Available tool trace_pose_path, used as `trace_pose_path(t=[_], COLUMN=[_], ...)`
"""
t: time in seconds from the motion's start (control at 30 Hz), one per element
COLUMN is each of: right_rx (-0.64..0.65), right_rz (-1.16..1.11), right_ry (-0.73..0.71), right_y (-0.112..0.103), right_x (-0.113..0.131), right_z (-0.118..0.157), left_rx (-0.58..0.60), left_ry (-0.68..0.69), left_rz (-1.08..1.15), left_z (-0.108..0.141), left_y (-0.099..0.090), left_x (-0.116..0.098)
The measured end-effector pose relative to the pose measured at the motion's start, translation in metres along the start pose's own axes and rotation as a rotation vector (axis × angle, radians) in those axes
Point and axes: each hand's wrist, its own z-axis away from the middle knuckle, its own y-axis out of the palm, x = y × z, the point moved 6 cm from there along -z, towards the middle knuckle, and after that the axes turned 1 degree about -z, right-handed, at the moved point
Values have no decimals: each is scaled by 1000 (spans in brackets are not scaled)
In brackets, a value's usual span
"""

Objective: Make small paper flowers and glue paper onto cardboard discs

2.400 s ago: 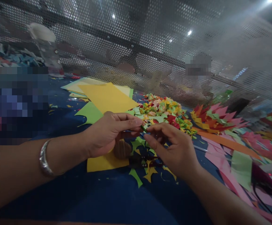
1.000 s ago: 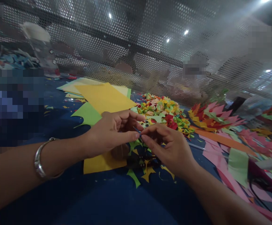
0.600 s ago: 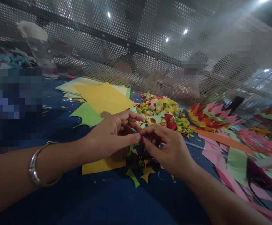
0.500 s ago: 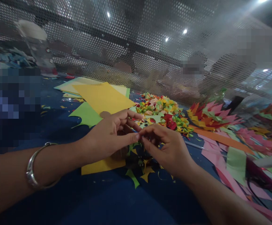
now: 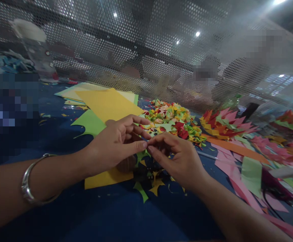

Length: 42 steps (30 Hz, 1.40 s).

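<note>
My left hand [image 5: 118, 144], with a silver bangle [image 5: 26, 183] on the wrist, and my right hand [image 5: 175, 151] meet at their fingertips above the blue table. Thumb and fingers of each are drawn together in a pinch; whatever they hold is too small or hidden to make out. Below them lie yellow paper scraps [image 5: 157, 187] with curved cut edges and a green scrap [image 5: 141, 191]. A round brown object [image 5: 126, 164], partly covered by my left hand, rests on a yellow sheet [image 5: 106, 179]. Just beyond my fingers is a heap of small folded paper pieces [image 5: 173, 116].
Yellow paper [image 5: 111, 104] and a green cut sheet [image 5: 89, 122] lie behind my left hand. Spiky paper flowers [image 5: 228, 122], pink strips [image 5: 233, 168] and a purple item [image 5: 275, 185] crowd the right. A clear bottle [image 5: 41, 57] stands far left, before a perforated screen [image 5: 90, 43].
The whole view has shifted slightly, so everything sits a little further left. My hands keep nearly the same pinch, fingertips together.
</note>
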Motion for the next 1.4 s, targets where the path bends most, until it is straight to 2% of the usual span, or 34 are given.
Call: trace_pose_path(t=[0.47, 0.73, 1.07, 1.4], right_rx=[-28, -39, -44, -39], right_rz=[-35, -17, 48, 41], right_ry=[36, 50, -17, -10], right_y=[-3, -4, -4, -4], right_x=[0, -1, -2, -2], right_z=[1, 0, 3, 1], left_rx=[2, -20, -3, -7], left_ry=[-11, 3, -8, -21], left_rz=[88, 48, 24, 25], left_z=[0, -1, -1, -3], left_y=[1, -3, -2, -1], left_x=[0, 0, 4, 3])
